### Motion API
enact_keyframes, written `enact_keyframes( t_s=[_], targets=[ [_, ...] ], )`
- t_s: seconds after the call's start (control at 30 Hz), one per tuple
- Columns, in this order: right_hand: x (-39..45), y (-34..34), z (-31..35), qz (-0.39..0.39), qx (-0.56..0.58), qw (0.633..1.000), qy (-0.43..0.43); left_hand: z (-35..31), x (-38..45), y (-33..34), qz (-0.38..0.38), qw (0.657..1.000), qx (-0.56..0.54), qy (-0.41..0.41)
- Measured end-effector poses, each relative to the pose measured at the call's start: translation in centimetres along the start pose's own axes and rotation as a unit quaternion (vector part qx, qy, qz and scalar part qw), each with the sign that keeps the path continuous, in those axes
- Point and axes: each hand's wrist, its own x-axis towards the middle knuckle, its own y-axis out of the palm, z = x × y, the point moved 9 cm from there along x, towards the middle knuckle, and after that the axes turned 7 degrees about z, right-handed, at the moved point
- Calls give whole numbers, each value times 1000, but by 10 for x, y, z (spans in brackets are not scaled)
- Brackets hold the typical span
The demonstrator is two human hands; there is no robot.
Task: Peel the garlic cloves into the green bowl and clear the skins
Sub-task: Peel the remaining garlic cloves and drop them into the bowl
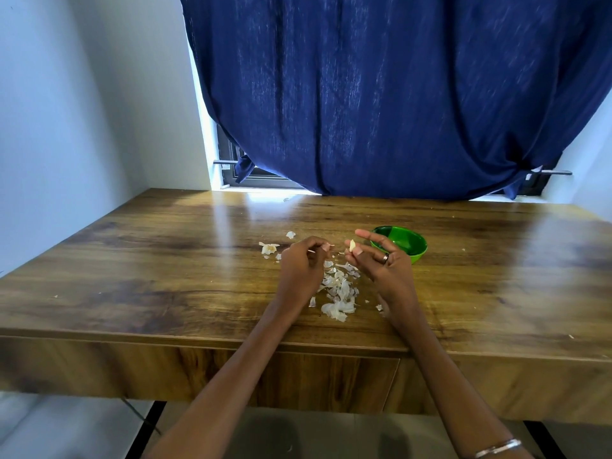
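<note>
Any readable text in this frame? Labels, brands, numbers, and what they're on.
None. No text, label, brand or number shows anywhere: not on the green bowl, the wooden table, the blue curtain, the ring on the right hand or the bracelet.

A blue curtain (397, 94) hangs behind the wooden table (149, 260).

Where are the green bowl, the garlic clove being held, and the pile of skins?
green bowl (412, 241): head view, inner wall.
garlic clove (352, 245): head view, its exposed middle.
pile of skins (338, 294): head view, pile's middle.
</note>
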Motion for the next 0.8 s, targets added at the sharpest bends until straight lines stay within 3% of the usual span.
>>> enact_keyframes(
  t_s=[0.13,0.3,0.47,0.6,0.8],
  targets=[
    [1,-5,3,-21,-25,999,-9,-7,-3,-1,3,996,83,33],
    [6,-22,25,-77,-140,986,-41,-8,-6,-12,-25,999,26,32],
    [31,-51,53,-124,-289,947,-62,-11,-7,-15,-38,999,-9,30],
    [50,-65,50,-104,-411,905,-24,-4,-8,-21,-72,997,-15,4],
    [42,-51,64,-96,-424,900,-42,-1,-12,-40,-116,993,11,-21]
  ],
)
